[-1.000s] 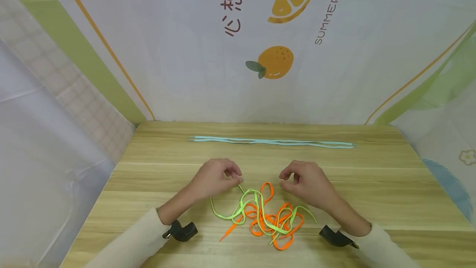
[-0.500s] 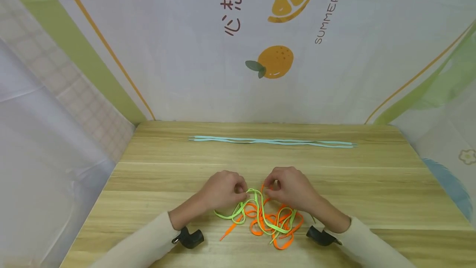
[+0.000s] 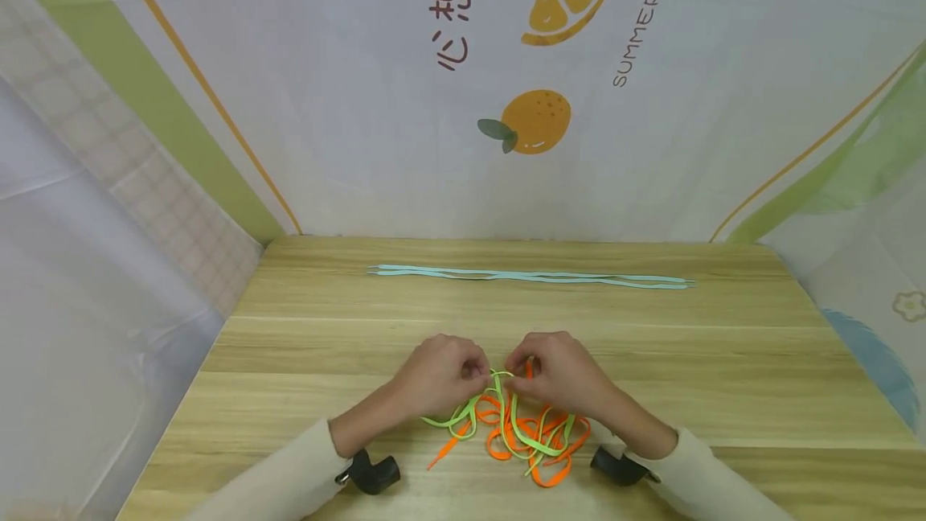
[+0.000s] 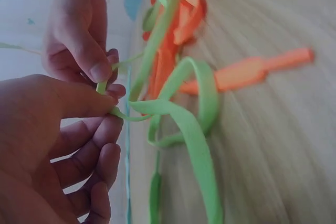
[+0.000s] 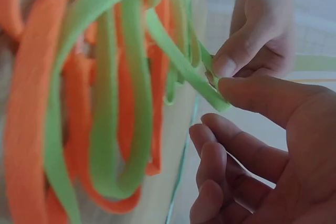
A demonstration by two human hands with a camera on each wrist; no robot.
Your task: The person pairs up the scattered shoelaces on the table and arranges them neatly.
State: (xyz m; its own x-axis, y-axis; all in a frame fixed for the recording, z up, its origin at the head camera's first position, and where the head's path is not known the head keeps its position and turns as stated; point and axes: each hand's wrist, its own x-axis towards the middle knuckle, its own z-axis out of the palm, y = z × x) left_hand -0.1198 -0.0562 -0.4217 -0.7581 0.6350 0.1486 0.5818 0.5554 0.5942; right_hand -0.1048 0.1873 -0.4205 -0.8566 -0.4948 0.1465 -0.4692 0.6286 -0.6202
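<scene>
My left hand pinches a thin section of a bright green shoelace between thumb and index finger. Close beside it, my right hand holds the same lace at its thumb and fingertips, with the two thumbs almost meeting in both wrist views. From the fingers the green lace drops in loops onto the table. It lies tangled over and among an orange shoelace, one tip of which sticks out toward the near left. The hands partly cover the top of the heap.
Two pale blue shoelaces lie stretched side by side across the back of the wooden table. A white curtain with fruit prints hangs behind it. A black wrist-camera sits under the left wrist.
Both hands have come closer together and down onto the heap, the right one moving left. Part of the green lace now spans between their fingertips. The blue laces stayed put.
</scene>
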